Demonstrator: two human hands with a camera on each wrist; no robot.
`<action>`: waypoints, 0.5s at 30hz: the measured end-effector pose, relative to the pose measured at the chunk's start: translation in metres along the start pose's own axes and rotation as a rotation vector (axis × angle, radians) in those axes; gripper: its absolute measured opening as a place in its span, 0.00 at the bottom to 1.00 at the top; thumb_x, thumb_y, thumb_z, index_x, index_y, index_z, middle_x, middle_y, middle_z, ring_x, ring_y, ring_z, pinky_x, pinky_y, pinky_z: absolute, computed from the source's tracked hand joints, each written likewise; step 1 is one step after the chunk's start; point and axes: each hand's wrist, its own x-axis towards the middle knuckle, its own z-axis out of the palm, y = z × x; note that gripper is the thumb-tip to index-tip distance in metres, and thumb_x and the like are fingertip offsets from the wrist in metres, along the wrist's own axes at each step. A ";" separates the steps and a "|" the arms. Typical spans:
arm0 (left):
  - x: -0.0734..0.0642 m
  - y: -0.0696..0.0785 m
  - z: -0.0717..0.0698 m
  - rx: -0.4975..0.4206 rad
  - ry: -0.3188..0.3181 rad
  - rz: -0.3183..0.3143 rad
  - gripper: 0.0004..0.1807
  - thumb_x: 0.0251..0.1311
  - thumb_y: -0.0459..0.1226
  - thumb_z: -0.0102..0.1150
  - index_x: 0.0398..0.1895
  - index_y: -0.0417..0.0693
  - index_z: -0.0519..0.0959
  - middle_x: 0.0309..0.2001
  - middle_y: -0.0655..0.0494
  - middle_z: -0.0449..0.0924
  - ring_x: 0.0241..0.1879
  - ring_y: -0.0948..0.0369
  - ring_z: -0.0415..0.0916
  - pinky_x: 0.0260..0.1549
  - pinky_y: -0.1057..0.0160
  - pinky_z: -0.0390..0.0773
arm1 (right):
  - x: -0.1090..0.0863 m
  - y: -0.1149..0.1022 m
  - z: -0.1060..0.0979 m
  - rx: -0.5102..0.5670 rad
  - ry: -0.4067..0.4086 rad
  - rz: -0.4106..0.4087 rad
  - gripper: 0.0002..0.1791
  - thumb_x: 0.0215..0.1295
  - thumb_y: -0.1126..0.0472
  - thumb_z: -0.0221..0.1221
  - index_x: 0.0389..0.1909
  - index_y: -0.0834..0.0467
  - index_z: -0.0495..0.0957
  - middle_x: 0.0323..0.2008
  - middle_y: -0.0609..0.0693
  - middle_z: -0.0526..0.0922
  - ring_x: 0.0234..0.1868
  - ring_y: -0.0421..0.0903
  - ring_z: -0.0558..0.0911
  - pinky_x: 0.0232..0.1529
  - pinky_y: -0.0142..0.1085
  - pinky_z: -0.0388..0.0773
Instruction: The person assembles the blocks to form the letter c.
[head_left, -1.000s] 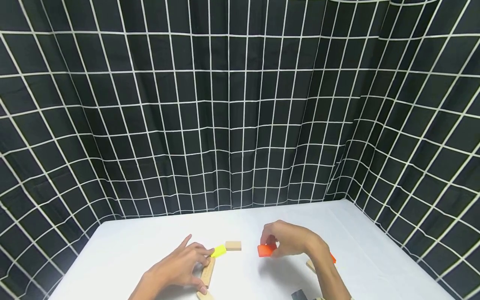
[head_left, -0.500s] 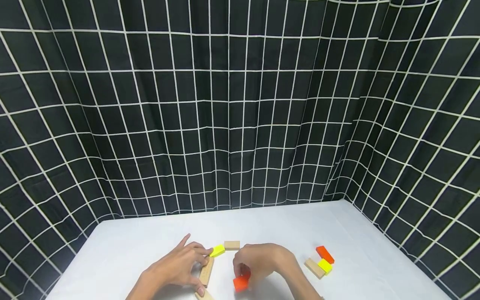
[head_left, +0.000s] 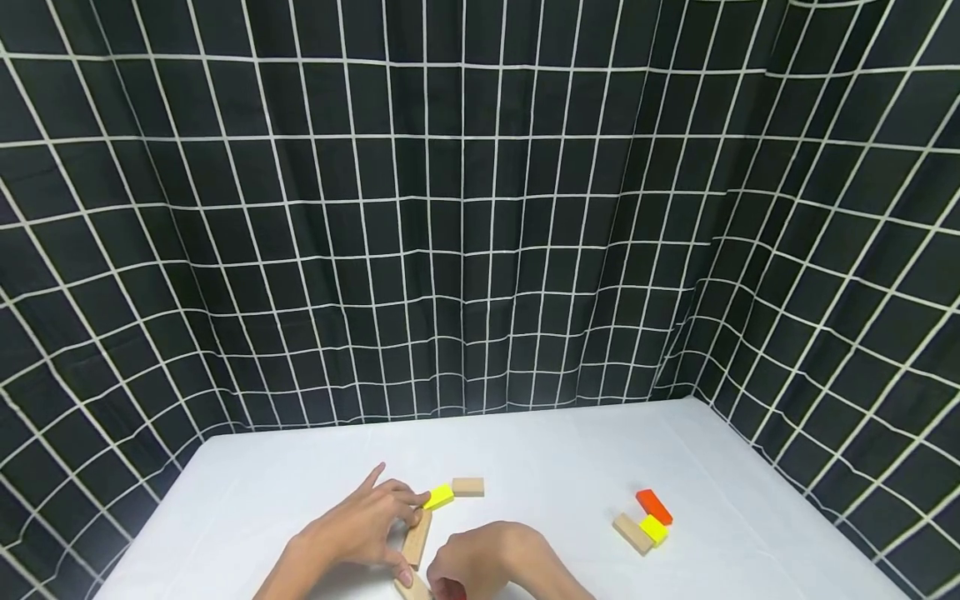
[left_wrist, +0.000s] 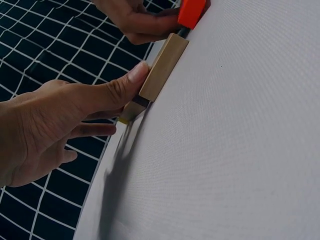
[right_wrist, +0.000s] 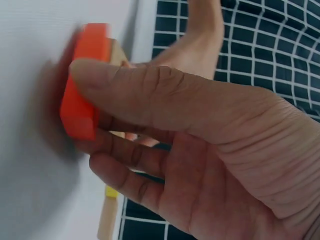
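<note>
In the head view, my left hand (head_left: 360,527) rests along a curved row of blocks. One finger touches a yellow block (head_left: 439,497), and the thumb touches a wooden block (head_left: 412,587) at the near end. Between them lies another wooden block (head_left: 417,542), and a further one (head_left: 468,487) sits beyond the yellow one. My right hand (head_left: 486,558) pinches an orange-red block (right_wrist: 82,105) between thumb and fingers, low over the white surface. The left wrist view shows that orange-red block close to the end of the near wooden block.
Off to the right lie an orange-red block (head_left: 654,507), a small yellow block (head_left: 654,531) and a wooden block (head_left: 632,533), close together. A white-covered table (head_left: 570,450) bears everything. Dark grid-patterned curtains (head_left: 480,250) enclose its back and sides.
My right hand has carried the orange-red block left and toward me, to the near end of the row. The left hand has stayed in place on the blocks.
</note>
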 end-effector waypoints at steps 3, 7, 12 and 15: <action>0.000 0.000 0.000 0.001 -0.004 -0.002 0.38 0.35 0.72 0.70 0.47 0.60 0.88 0.68 0.55 0.82 0.64 0.56 0.78 0.73 0.23 0.59 | 0.002 -0.003 0.002 0.006 0.008 0.037 0.06 0.64 0.57 0.71 0.36 0.45 0.82 0.25 0.34 0.80 0.29 0.29 0.78 0.39 0.25 0.80; 0.001 0.000 0.001 0.002 -0.004 -0.002 0.38 0.35 0.72 0.70 0.47 0.60 0.88 0.68 0.56 0.82 0.64 0.56 0.78 0.73 0.23 0.59 | 0.003 -0.006 0.003 0.032 0.014 0.113 0.05 0.65 0.54 0.71 0.38 0.44 0.84 0.27 0.34 0.83 0.31 0.30 0.80 0.44 0.32 0.85; 0.002 0.000 0.000 0.003 -0.005 0.000 0.37 0.35 0.71 0.70 0.47 0.60 0.89 0.67 0.56 0.82 0.64 0.56 0.78 0.73 0.23 0.59 | 0.005 -0.007 0.003 0.038 0.009 0.138 0.04 0.67 0.52 0.69 0.39 0.44 0.85 0.27 0.35 0.84 0.31 0.31 0.81 0.44 0.32 0.85; 0.003 0.000 0.000 0.007 -0.005 0.001 0.37 0.35 0.71 0.71 0.47 0.60 0.89 0.67 0.56 0.83 0.64 0.56 0.79 0.73 0.23 0.59 | 0.007 -0.006 0.003 0.028 0.016 0.130 0.05 0.67 0.51 0.69 0.38 0.45 0.85 0.25 0.36 0.82 0.29 0.32 0.79 0.41 0.30 0.83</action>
